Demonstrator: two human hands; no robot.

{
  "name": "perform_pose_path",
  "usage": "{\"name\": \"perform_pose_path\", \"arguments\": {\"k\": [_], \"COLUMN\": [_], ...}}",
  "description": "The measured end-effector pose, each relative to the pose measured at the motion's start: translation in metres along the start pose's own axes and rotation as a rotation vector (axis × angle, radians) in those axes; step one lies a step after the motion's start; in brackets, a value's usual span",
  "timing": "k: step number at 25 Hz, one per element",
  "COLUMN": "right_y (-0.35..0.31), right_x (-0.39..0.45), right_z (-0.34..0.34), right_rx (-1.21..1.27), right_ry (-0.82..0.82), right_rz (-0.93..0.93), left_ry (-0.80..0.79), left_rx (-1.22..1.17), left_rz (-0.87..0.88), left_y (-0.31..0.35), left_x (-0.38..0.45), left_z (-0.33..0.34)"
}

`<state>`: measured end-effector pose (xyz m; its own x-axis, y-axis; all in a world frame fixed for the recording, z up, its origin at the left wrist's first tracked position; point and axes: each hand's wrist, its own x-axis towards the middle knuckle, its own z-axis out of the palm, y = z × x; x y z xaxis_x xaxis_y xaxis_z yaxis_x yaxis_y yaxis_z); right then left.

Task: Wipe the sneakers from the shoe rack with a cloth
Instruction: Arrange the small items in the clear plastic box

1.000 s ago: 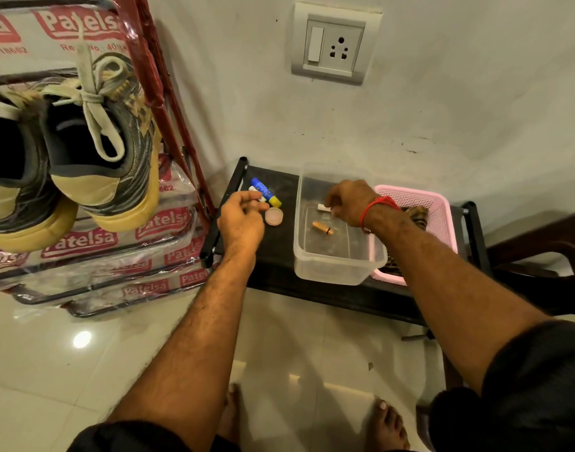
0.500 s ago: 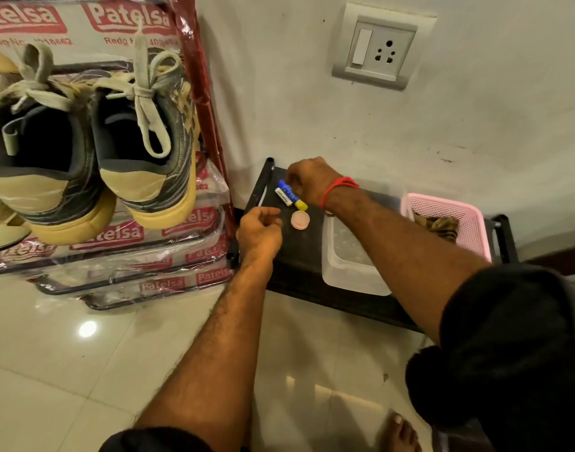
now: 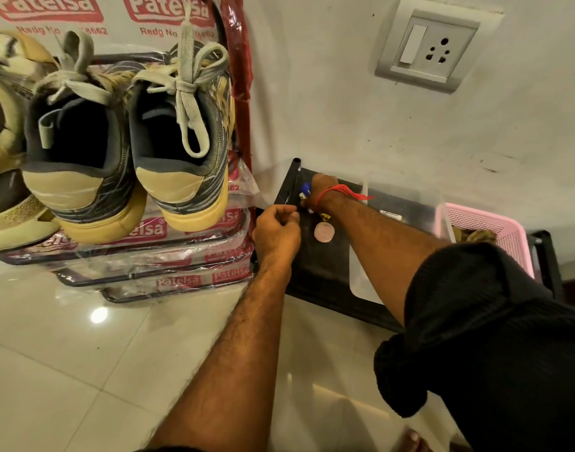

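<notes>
From the head view, down on the low black stand [image 3: 315, 265] sits a clear plastic tub [image 3: 406, 210], and most of its inside is screened by the right forearm crossing over it; a small white-labelled piece shows through near its far wall, though I cannot tell what it is. Just beside the tub, on the right, stands a pink mesh basket [image 3: 494, 230] with something brownish bunched in it. The right hand [image 3: 320, 190], red thread at the wrist, is down at the stand's far left corner with its fingers curled over a small blue and white item [image 3: 305, 190]; whether they truly grip it, I cannot tell. The left hand [image 3: 276, 231] hovers just beside it, fingers curled in, thumb and forefinger pinched together, nothing plainly visible between them. A small round pink cap [image 3: 324, 230] lies on the stand between the two wrists. Over on the left, the sneakers [image 3: 129, 151] rest heel-out on the plastic-wrapped shoe rack [image 3: 188, 252], laces hanging, untouched and well apart from both hands. A wall socket [image 3: 431, 47] sits above, glossy floor tiles [image 3: 67, 353] below.
</notes>
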<state>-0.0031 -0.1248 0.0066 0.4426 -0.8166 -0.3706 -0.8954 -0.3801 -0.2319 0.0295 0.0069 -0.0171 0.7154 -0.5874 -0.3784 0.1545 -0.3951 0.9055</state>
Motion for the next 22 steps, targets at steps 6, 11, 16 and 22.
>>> {"name": "perform_pose_path", "arguments": {"k": [6,11,16,22], "right_y": [0.01,0.05,0.142,0.156], "right_x": [-0.038,-0.086,-0.093,-0.066], "right_z": [-0.021,-0.05,-0.07,-0.022], "right_rx": [0.416,0.843,0.421,-0.211], "right_ry": [-0.038,0.037,0.24,-0.007], "right_rz": [-0.11,-0.177,-0.04,-0.062], "left_ry": [-0.091,-0.216,-0.206,-0.288], "left_rx": [-0.217,-0.294,-0.236,0.064], "left_rz": [-0.054,-0.08,0.115,0.233], "left_y": [0.015,0.017,0.036,0.044], "left_x": [-0.006,-0.014,-0.021,-0.054], "left_z": [0.001,0.01,0.022,0.057]}}
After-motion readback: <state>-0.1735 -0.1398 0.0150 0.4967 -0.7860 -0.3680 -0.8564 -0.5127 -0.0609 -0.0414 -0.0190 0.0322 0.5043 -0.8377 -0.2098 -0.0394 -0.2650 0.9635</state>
